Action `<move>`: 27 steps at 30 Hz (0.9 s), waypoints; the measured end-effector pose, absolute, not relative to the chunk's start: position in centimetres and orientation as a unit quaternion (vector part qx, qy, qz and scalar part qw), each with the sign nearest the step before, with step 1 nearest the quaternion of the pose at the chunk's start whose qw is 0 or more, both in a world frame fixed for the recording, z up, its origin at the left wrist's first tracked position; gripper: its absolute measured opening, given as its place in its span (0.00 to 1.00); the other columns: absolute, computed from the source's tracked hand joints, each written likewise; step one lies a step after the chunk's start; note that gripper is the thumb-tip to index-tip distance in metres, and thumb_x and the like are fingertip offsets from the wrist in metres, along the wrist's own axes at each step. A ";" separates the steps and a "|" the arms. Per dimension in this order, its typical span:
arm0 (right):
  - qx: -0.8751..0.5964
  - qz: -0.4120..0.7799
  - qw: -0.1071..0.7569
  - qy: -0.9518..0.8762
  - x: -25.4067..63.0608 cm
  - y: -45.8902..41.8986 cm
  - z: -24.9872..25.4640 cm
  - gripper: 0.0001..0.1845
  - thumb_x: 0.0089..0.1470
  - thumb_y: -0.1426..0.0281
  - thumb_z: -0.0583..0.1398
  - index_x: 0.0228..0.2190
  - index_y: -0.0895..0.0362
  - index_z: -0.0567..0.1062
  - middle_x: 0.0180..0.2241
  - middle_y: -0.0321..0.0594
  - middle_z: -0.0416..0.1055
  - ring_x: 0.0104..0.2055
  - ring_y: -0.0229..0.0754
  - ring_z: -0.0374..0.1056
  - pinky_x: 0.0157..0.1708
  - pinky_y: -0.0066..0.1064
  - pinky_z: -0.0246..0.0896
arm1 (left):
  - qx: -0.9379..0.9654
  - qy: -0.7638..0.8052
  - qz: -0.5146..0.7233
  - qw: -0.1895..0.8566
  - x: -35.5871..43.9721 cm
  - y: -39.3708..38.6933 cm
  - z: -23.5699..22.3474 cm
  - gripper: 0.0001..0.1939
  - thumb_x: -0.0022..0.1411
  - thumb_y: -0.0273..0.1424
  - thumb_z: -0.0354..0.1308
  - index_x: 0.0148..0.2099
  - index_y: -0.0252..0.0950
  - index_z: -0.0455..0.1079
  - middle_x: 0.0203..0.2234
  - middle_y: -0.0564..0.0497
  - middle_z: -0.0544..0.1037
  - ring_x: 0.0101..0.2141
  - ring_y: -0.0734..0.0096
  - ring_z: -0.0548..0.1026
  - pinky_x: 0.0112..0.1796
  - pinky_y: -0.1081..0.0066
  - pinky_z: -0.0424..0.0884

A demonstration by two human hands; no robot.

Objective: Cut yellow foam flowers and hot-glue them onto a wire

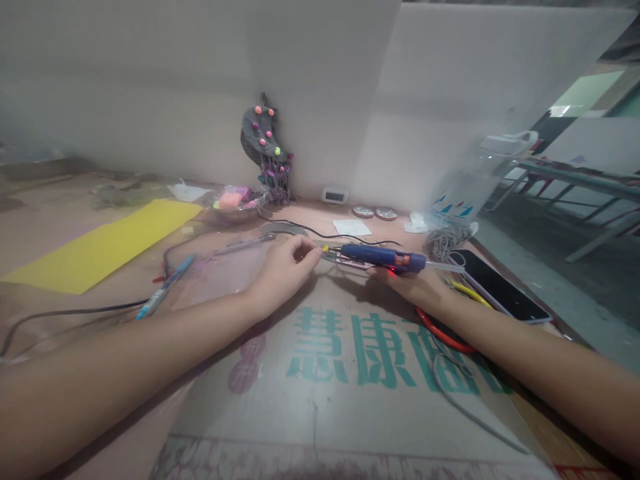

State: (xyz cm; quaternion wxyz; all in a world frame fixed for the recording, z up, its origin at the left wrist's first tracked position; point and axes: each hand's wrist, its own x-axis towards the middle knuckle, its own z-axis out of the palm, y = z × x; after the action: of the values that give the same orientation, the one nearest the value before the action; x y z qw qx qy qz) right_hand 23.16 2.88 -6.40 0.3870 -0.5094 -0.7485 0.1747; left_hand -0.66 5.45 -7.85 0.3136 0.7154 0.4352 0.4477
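My right hand [400, 279] is wrapped round a blue hot glue gun [370, 255], whose nozzle points left. A clear glue stick [445, 266] sticks out of its back end, and a red light glows under the body. My left hand [293, 270] is closed in a pinch just left of the nozzle. At its fingertips sits a small yellow piece [326, 248], touching or nearly touching the nozzle tip; its kind is too small to make out. Beneath both hands lies a printed board [260, 413] with green characters.
A dark crescent-shaped decoration [257, 137] with coloured beads leans on the wall. Yellow paper [115, 247], a blue pen [165, 287] and a bowl [240, 212] of coloured pieces are at left. At right are a phone [505, 287], grey cord [445, 241], red-handled scissors or pliers [443, 333] and a bottle [465, 180].
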 end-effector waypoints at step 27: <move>-0.532 0.163 0.391 -0.733 23.3 3.0 -6.9 0.13 0.47 0.58 0.64 0.30 0.55 0.76 0.31 0.44 0.77 0.34 0.52 0.74 0.35 0.41 0.73 | 0.714 0.433 0.447 0.323 -0.6 5.4 -7.8 0.08 0.61 0.34 0.55 0.33 0.35 0.68 0.28 0.52 0.73 0.31 0.70 0.69 0.33 0.71 0.62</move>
State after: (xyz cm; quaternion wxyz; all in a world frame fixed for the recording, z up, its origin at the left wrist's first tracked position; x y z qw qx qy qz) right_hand 23.32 2.99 -6.95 0.3907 -0.5321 -0.7334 0.1626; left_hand -0.58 5.43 -7.78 0.3226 0.7136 0.4327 0.4466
